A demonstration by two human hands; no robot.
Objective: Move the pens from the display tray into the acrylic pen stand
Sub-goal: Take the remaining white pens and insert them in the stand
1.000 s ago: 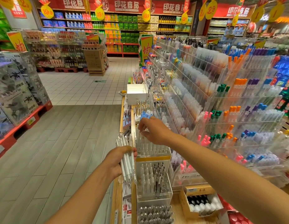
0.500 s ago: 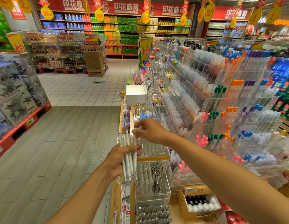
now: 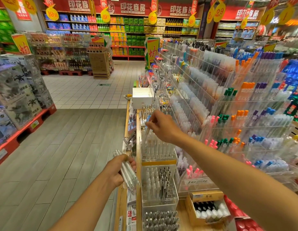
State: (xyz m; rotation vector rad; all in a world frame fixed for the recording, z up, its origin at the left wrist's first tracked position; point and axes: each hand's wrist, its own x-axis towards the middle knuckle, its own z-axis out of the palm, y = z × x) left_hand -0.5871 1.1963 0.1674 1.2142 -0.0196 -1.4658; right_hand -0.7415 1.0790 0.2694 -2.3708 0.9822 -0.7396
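Our left hand grips a bundle of white plastic pens beside the clear acrylic pen stand; our right hand pinches one clear pen above it.

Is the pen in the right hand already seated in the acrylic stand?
Not yet. The right hand pinches one pen tilted over the acrylic pen stand; whether its tip has entered a slot cannot be told.

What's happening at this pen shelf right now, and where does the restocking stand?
A person is filling the clear acrylic pen stand on the stationery shelf. The left hand grips a bundle of white translucent pens beside the stand. The right hand pinches a single clear pen, tip down, over the stand's back rows. Many pens already stand upright in it; the bundle remains to be placed.
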